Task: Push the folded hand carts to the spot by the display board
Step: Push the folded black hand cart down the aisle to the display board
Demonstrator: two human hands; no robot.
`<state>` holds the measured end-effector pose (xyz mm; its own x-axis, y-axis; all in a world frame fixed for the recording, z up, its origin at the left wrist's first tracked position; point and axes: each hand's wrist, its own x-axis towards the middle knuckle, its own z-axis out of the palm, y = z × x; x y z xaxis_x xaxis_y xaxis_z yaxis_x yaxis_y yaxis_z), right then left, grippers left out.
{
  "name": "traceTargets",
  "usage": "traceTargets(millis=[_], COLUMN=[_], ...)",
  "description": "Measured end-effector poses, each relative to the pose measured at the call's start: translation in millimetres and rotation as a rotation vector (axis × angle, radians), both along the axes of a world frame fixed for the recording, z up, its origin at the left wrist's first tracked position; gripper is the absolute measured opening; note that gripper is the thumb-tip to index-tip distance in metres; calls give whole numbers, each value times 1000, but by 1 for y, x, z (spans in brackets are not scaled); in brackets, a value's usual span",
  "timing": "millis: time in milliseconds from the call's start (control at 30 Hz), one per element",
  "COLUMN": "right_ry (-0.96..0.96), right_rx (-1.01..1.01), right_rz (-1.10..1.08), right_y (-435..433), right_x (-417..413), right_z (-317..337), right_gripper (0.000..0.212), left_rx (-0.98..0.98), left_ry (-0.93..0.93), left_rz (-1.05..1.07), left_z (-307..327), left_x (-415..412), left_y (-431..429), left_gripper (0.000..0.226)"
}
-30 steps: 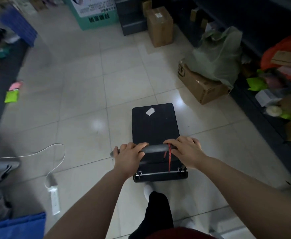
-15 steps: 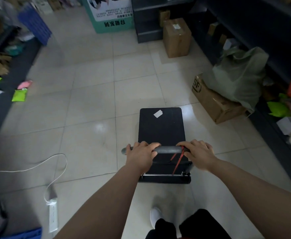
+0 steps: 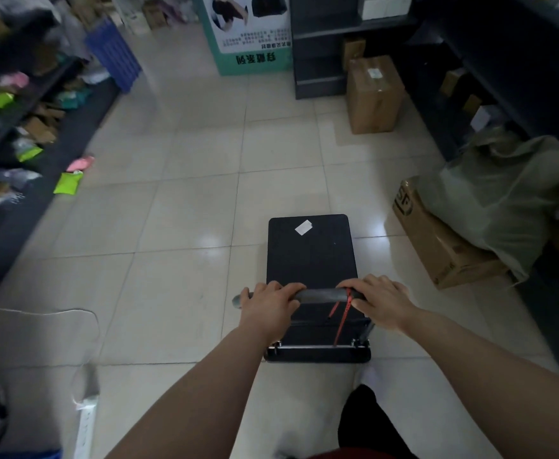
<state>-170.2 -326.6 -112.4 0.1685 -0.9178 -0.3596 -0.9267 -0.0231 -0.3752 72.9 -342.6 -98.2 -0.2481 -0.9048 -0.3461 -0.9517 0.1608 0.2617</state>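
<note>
Tiled floor (image 3: 188,210) carries hand cart (image 3: 311,256) lengthwise toward display board (image 3: 251,31), left hand (image 3: 268,309) and right hand (image 3: 382,301) clamping its handle (image 3: 321,295).

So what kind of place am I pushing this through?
Probably a shop stockroom or parcel depot: dark shelves piled with bagged packages, taped cardboard boxes on the tiled floor, and a printed display board ahead.

Glossy pale tiled floor (image 3: 188,207) runs between dim, cluttered dark shelving (image 3: 520,61).
</note>
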Motion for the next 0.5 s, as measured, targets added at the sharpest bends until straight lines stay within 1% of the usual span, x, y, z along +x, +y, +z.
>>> traceTargets(millis=[167, 267, 367, 500], right_ry=[10, 2, 10, -4], right_rx=[37, 0, -63, -83], right_rz=[73, 86, 81, 89], right_y=[-68, -99, -123, -164], right_x=[-44, -57, -61, -64], right_z=[6, 8, 7, 4], right_gripper=[32, 30, 29, 30], left_rx=[47, 85, 81, 83], left_ry=[0, -4, -21, -34], left_rz=[91, 141, 166, 187], left_z=[4, 7, 8, 9], left_x=[-44, -61, -71, -75], left_y=[-46, -74, -99, -138], left_gripper=[34, 34, 34, 33])
